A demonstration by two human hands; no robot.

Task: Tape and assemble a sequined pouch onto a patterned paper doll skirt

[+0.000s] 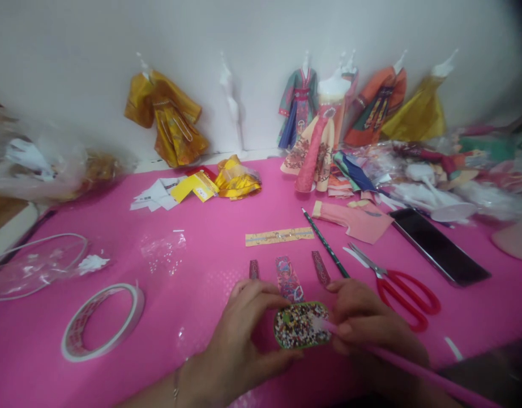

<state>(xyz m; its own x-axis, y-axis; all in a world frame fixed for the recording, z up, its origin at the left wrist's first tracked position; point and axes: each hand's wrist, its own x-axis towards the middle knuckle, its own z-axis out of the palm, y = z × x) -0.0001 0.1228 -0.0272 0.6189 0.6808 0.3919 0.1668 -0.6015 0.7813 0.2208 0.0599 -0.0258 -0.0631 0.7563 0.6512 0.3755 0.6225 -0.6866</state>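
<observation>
Between the thumb and fingers of my left hand (239, 334) is a small rounded container (301, 334) full of tiny multicoloured beads. My right hand (367, 328) grips a pink pen-like stick (414, 368), its pale tip touching the beads. Just beyond the container lies a patterned fabric strip (289, 277), with a short dark red strip (254, 269) to its left and a similar maroon strip (321, 268) to its right. Farther back is a long beige strip (279, 236) with a decorated middle line. A dark pencil (324, 241) rests close to my right hand.
Red-handled scissors (397, 280) and a black phone (439, 245) lie at right. A tape roll (103, 322) and a clear plastic bag (163, 252) are at left. Small doll dresses on stands, like the golden robe (165, 113), line the wall. Plastic-wrapped items (443, 175) pile up back right.
</observation>
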